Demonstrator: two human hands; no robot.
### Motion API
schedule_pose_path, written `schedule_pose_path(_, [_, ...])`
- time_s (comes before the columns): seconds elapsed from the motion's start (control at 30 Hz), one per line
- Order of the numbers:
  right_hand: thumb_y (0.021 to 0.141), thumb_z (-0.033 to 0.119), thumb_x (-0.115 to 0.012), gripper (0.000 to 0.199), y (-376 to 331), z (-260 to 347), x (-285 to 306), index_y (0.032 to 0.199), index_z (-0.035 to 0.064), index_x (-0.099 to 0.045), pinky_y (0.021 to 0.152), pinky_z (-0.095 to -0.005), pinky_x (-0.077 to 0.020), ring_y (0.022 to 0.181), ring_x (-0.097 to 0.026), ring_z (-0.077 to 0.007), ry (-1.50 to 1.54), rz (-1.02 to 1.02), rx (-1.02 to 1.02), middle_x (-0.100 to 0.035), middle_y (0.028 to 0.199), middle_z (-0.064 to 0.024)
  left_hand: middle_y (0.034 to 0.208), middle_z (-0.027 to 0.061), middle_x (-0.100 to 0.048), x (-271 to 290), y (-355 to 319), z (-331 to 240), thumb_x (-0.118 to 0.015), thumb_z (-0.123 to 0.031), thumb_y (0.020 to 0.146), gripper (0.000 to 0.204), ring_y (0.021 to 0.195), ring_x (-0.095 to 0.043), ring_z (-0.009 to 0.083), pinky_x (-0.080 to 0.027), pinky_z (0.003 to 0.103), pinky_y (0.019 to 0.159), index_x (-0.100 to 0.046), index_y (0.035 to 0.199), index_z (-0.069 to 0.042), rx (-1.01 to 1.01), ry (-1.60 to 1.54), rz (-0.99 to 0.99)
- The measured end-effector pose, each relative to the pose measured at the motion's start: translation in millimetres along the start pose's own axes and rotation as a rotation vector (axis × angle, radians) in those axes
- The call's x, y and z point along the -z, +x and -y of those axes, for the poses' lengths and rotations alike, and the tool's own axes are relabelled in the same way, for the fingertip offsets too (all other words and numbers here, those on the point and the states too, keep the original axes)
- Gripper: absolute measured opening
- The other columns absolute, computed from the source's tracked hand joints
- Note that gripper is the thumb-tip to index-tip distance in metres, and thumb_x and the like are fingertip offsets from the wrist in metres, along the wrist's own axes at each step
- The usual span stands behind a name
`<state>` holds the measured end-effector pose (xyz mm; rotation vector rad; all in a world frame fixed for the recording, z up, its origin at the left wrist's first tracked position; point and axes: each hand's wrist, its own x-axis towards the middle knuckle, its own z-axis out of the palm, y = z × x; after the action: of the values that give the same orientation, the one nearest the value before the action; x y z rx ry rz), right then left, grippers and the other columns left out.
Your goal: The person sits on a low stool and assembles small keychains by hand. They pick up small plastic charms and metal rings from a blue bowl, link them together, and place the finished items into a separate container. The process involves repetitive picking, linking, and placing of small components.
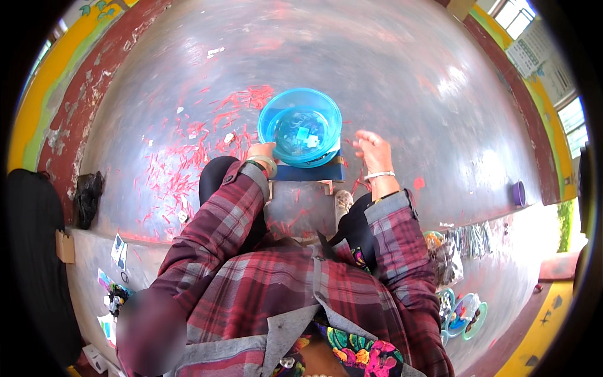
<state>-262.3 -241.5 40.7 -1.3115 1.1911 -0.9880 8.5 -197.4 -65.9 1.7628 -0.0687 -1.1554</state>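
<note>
A translucent blue plastic tub [268, 125] rests on a low blue stool [308, 172] in front of my knees. Inside the tub lie a few small pale blue and white pieces [308, 137]. At the tub's near left side, my left hand [261, 151] is closed at its rim, its fingers partly hidden. To the right of the tub my right hand [373, 151] is raised apart from it. Its fingers are loosely bent and spread, and I see nothing in them.
Red scraps [169, 169] litter the grey floor left of the tub. A black bag [86, 198] lies by the left wall. At the lower right are plastic baskets [463, 314] and a clear bag [447, 261]; a purple cup [518, 193] lies near the right wall.
</note>
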Motion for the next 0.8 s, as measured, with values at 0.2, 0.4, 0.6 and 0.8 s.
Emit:
schedule_pose_path(0.2, [0.082, 0.008, -0.049, 0.026, 8.1, -4.7, 19.5, 0.104, -0.0049, -0.055, 0.056, -0.0231, -0.0463, 0.079, -0.062, -0.0189, 0.284, -0.091, -0.161, -0.060, 0.099, -0.0131, 0.081, 0.0135, -0.058, -5.4, -32.7, -2.3, -0.056, -0.009, 0.079, 0.019, 0.061, -0.059, 0.0259, -0.050, 0.037, 0.052, -0.052, 0.095, 0.001, -0.125, -0.218, 0.102])
schedule_pose_path(0.4, [0.081, 0.008, -0.052, 0.027, 16.1, -6.4, 15.4, 0.105, -0.0047, -0.054, 0.055, -0.0237, -0.0464, 0.077, -0.063, -0.0208, 0.336, -0.052, -0.222, -0.060, 0.098, -0.0145, 0.088, 0.0106, -0.059, 23.7, -49.7, -27.5, -0.049, -0.006, 0.082, 0.016, 0.070, -0.060, 0.0212, -0.050, 0.032, 0.057, -0.051, 0.097, -0.002, -0.226, -0.606, 0.307])
schedule_pose_path(0.6, [0.075, 0.010, -0.063, 0.035, 23.2, -26.5, 18.6, 0.105, -0.0050, -0.054, 0.056, -0.0246, -0.0458, 0.077, -0.063, -0.0213, 0.349, 0.036, -0.205, -0.062, 0.094, -0.0146, 0.088, 0.0085, -0.057, 101.2, -84.8, -60.4, -0.053, -0.005, 0.080, 0.014, 0.073, -0.059, 0.0190, -0.049, 0.032, 0.061, -0.049, 0.093, -0.003, -0.392, -0.825, 0.230])
schedule_pose_path(0.8, [0.081, 0.013, -0.059, 0.033, 11.5, -17.1, 8.9, 0.109, -0.0022, -0.051, 0.060, -0.0228, -0.0462, 0.083, -0.062, -0.0176, 0.312, 0.192, -0.232, -0.061, 0.101, -0.0135, 0.087, 0.0102, -0.055, 250.0, -80.4, 12.7, -0.063, -0.007, 0.076, 0.023, 0.075, -0.059, 0.0221, -0.050, 0.034, 0.063, -0.053, 0.096, -0.001, -0.965, 0.295, -0.453])
